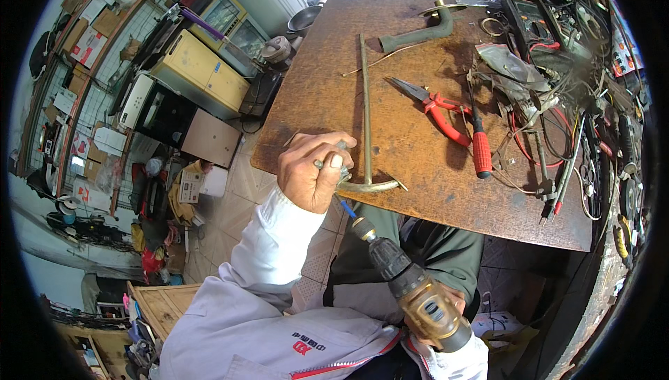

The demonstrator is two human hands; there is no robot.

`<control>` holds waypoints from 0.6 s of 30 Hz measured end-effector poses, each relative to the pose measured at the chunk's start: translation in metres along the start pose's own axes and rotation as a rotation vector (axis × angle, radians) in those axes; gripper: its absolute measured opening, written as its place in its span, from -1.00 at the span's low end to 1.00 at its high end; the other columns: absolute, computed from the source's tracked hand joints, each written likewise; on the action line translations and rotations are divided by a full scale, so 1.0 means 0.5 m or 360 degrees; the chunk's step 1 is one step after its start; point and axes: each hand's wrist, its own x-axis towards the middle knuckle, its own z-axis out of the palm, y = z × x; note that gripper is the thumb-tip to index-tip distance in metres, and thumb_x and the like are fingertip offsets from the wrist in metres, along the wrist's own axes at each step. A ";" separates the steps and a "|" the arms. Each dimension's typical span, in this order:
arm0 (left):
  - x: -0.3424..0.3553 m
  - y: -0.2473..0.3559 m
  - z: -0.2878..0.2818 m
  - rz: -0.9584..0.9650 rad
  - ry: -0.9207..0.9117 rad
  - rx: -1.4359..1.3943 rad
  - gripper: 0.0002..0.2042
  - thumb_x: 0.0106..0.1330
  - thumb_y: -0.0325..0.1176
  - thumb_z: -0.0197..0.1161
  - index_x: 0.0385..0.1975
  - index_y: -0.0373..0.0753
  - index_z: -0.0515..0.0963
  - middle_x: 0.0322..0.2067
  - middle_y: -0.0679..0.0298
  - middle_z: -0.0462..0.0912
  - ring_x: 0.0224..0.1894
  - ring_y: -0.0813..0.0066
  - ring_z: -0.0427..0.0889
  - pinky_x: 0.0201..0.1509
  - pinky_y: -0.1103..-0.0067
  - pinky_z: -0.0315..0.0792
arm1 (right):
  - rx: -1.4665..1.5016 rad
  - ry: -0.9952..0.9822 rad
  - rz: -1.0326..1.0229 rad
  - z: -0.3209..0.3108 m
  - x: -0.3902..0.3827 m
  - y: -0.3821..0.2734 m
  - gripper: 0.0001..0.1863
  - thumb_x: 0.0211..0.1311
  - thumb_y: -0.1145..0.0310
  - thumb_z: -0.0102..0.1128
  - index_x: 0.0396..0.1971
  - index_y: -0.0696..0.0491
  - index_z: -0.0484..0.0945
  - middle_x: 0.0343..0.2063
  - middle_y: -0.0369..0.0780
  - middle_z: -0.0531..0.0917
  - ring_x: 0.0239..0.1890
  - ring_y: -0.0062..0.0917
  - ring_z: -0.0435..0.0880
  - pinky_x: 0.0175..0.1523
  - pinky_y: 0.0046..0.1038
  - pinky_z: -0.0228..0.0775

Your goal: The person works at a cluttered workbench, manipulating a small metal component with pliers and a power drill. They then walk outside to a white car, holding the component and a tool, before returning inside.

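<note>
My left hand [313,171] is closed on a small metal piece [341,174] at the near-left edge of the wooden table. Beside it, a long thin metal tube [366,108] meets a short curved tube [373,186] lying crosswise at the edge. My right hand [449,300] grips a yellow and black cordless drill [425,303], angled up toward my left hand, with a blue piece [347,208] at its tip just below the metal. Red-handled pliers [446,122] and a red-handled screwdriver [481,150] lie farther right on the table.
The wooden table [313,66] holds a bent grey pipe [418,37], a multimeter [529,21] and tangled wires [557,136] along its right. To the left are loaded shelves [90,45], old refrigerators [198,70], a tiled floor [230,219] and a wooden cabinet [157,307].
</note>
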 end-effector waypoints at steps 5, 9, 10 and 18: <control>0.007 0.009 -0.009 0.0006 -0.0072 0.0064 -0.49 0.52 -0.06 -0.09 -0.50 -0.37 0.59 -0.20 0.07 0.71 -0.20 0.19 0.63 -0.03 0.37 0.44 | 0.0041 -0.0866 -0.0300 -0.094 0.026 0.040 -0.31 0.08 0.10 0.46 0.05 0.26 0.39 -0.20 0.08 0.56 -0.29 -0.26 0.67 -0.21 -0.27 0.57; 0.006 0.010 -0.022 -0.0003 -0.0157 0.0045 -0.51 0.51 -0.07 -0.05 -0.46 -0.38 0.61 -0.15 0.07 0.70 -0.14 0.17 0.63 0.01 0.37 0.45 | 0.0045 -0.1100 -0.0311 -0.100 0.079 0.016 -0.31 0.06 0.11 0.48 0.04 0.28 0.41 -0.17 0.10 0.57 -0.25 -0.24 0.68 -0.17 -0.24 0.57; 0.007 0.009 -0.026 0.0004 -0.0195 0.0043 -0.51 0.50 -0.07 -0.05 -0.44 -0.38 0.62 -0.13 0.07 0.69 -0.12 0.17 0.63 0.02 0.37 0.45 | 0.0037 -0.1111 -0.0286 -0.098 0.109 -0.004 -0.29 0.05 0.12 0.49 0.04 0.30 0.40 -0.17 0.10 0.57 -0.24 -0.24 0.68 -0.14 -0.25 0.57; 0.008 0.006 -0.032 -0.0019 -0.0269 0.0061 -0.54 0.50 -0.09 -0.03 -0.39 -0.39 0.64 -0.08 0.06 0.68 -0.08 0.18 0.63 0.04 0.38 0.47 | -0.0009 -0.1277 -0.0006 -0.099 0.132 -0.035 -0.16 -0.11 0.16 0.62 0.09 0.33 0.38 -0.11 0.00 0.59 -0.15 -0.35 0.66 -0.05 -0.36 0.54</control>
